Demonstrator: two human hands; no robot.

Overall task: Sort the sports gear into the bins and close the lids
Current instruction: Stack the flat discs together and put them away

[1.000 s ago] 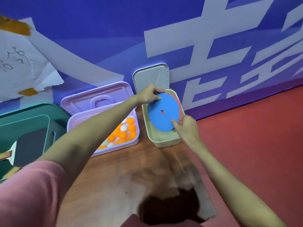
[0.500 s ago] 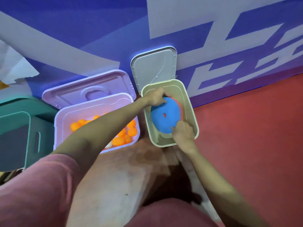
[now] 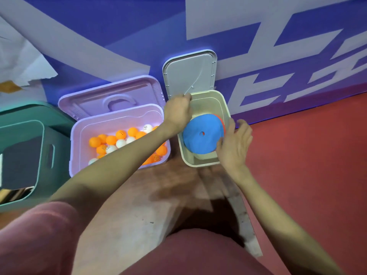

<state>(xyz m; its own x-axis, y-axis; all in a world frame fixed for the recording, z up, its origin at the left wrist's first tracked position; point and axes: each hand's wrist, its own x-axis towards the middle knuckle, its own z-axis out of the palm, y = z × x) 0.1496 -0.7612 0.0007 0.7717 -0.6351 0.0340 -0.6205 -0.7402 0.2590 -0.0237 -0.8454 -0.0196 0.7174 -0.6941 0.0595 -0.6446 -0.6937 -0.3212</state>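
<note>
At twelve o'clock on the wooden counter (image 3: 127,211), against the blue banner wall (image 3: 119,36): cream bin (image 3: 223,104), open, its grey lid (image 3: 190,74) swung up at twelve and leaning on the wall. Inside, lying tilted: blue disc (image 3: 202,133) with a small centre hole, an orange edge of a second disc (image 3: 220,121) peeking out beneath it at two o'clock.

At nine o'clock of that bin, just beside it: lilac bin (image 3: 79,139), also open, lid (image 3: 111,96) tipped back toward the wall, holding orange and white table-tennis balls (image 3: 111,141); partly hidden under the left forearm. Further toward nine: teal bin (image 3: 29,151), contents too dark to tell. Torn white paper (image 3: 19,62) taped to the wall at ten o'clock. Red floor (image 3: 307,165) at three.

Left hand (image 3: 177,114): over the cream bin's rim at its ten o'clock corner, knuckles up, fingers curled down near the hinge edge of the lid; whether gripping anything, cannot tell. Clear of the blue disc or touching its edge, also cannot tell.

Right hand (image 3: 234,143): at four o'clock of the disc, over the bin's right wall, fingers spread and relaxed, holding nothing; fingertips (image 3: 219,144) at the disc's rim, contact uncertain.

Pink sleeve (image 3: 37,237) at seven o'clock, nearest the camera.
</note>
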